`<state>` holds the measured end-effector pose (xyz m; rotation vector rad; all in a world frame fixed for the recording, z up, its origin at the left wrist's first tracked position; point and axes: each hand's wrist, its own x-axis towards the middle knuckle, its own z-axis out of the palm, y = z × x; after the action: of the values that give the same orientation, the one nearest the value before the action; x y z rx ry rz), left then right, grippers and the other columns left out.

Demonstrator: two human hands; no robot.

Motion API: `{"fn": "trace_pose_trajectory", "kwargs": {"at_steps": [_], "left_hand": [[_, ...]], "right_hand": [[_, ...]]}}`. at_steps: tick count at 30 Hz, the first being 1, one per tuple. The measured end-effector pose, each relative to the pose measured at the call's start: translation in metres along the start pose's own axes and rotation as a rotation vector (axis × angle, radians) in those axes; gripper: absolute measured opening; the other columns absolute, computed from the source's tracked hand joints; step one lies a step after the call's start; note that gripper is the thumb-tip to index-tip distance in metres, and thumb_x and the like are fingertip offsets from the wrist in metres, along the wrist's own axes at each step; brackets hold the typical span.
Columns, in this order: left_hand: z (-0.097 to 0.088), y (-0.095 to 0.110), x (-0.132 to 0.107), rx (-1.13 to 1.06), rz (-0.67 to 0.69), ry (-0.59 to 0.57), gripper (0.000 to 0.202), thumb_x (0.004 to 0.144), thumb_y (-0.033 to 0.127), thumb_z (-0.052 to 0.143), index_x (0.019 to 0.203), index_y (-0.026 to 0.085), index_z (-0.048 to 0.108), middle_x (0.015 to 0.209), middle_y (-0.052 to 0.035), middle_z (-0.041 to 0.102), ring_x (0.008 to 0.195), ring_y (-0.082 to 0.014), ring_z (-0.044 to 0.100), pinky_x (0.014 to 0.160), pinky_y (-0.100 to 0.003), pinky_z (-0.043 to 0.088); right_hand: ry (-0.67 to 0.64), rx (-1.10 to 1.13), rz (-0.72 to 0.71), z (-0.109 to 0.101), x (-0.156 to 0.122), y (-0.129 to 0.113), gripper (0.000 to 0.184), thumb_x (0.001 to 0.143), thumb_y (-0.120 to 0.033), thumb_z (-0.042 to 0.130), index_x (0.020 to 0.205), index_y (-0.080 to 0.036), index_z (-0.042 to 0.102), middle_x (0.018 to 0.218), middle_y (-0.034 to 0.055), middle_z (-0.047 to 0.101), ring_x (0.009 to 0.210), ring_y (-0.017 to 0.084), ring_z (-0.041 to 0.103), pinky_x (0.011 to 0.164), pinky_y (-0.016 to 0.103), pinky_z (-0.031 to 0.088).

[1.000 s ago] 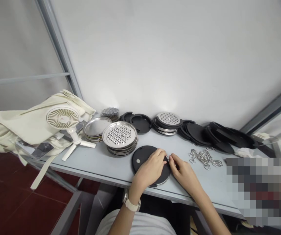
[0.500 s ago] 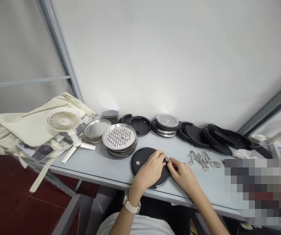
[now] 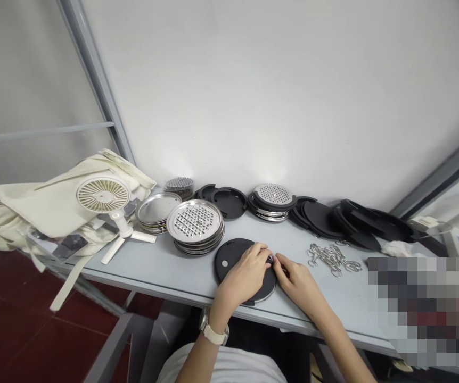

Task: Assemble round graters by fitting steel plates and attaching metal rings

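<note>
A round black disc (image 3: pixel 229 255) with a small silver dot lies flat on the grey table (image 3: pixel 161 268) in front of me. My left hand (image 3: pixel 245 276) rests on top of it, fingers curled down on its right edge. My right hand (image 3: pixel 299 284) meets it there, fingertips pinched on a small metal piece at the disc's rim. What exactly is pinched is too small to make out. A loose pile of metal hooks (image 3: pixel 333 258) lies just right of my right hand.
Stacks of perforated steel plates (image 3: pixel 195 223), plain steel trays (image 3: pixel 157 210) and black discs (image 3: pixel 321 215) line the back by the wall. A white handheld fan (image 3: pixel 104 197) lies on a cream cloth bag (image 3: pixel 41 205) at left. The table's front edge is close to me.
Both hands stay together at the disc's right edge; only small finger movements show. The view has shifted slightly.
</note>
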<state>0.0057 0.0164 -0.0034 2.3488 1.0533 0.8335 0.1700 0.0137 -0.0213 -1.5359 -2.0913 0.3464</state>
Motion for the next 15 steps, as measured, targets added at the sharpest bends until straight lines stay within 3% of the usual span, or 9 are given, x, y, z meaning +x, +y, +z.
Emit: {"fn": "trace_pose_trajectory", "kwargs": {"at_steps": [15], "left_hand": [[-0.0013,0.0011,0.0009,0.009,-0.002,-0.007,0.030,0.093,0.010,0.037,0.118,0.020,0.049,0.122,-0.0085,0.047,0.119,-0.0199,0.045,0.103,-0.037,0.039]], "right_hand": [[-0.010,0.042,0.006,-0.0016,-0.0007,-0.0004,0.034,0.095,-0.035,0.029,0.074,-0.022,0.053,0.059,0.0012,0.060,0.049,0.016,0.052,0.052,0.025,0.033]]}}
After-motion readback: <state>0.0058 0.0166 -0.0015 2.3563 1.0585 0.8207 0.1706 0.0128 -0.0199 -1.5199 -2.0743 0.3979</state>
